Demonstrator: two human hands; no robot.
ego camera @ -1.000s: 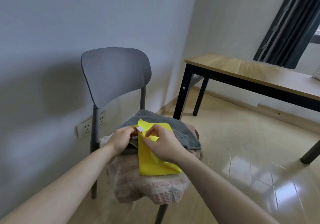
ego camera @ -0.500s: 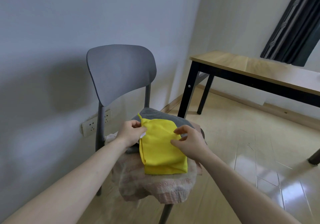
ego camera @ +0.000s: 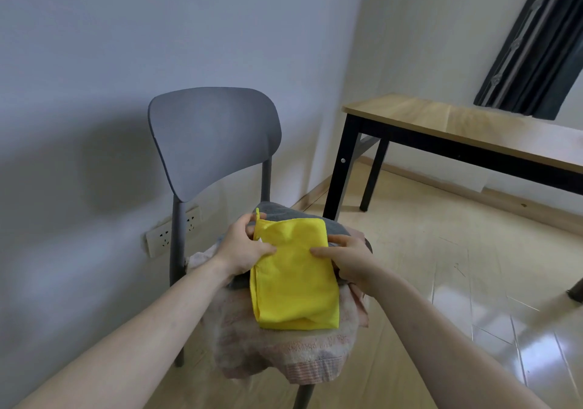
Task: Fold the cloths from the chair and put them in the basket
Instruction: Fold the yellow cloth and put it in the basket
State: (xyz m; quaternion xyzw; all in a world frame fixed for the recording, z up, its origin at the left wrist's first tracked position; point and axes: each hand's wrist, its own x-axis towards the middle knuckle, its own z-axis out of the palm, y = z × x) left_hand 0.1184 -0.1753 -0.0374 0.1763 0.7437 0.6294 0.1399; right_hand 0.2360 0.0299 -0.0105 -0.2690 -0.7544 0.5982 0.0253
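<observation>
Yellow cloth [ego camera: 293, 277]: folded into a flat rectangle; its long axis runs from the person toward the chair back, and a small loop stands up at the far left corner. It lies between the two hands, on top of the other cloths on the seat.
Material of the yellow cloth: smooth, thin fabric with a soft fold at the near edge.
Left hand [ego camera: 244, 246]: comes in from the left, the thumb lies on the top of the cloth and the fingers curl around its far left corner, so it pinches the cloth there.
Right hand [ego camera: 348, 258]: comes in from the right, the thumb presses on the cloth's right edge and the fingers curl at its side.
Grey cloth [ego camera: 277, 211]: soft, dark, just beyond both hands, under the yellow cloth.
Pink towel [ego camera: 284, 351]: thick, fluffy, with a ribbed border, below the hands, hangs over the seat front.
Chair [ego camera: 214, 137]: grey, with a smooth curved back, beyond the hands.
Table [ego camera: 457, 124]: wooden top, black legs, far right of the right hand.
</observation>
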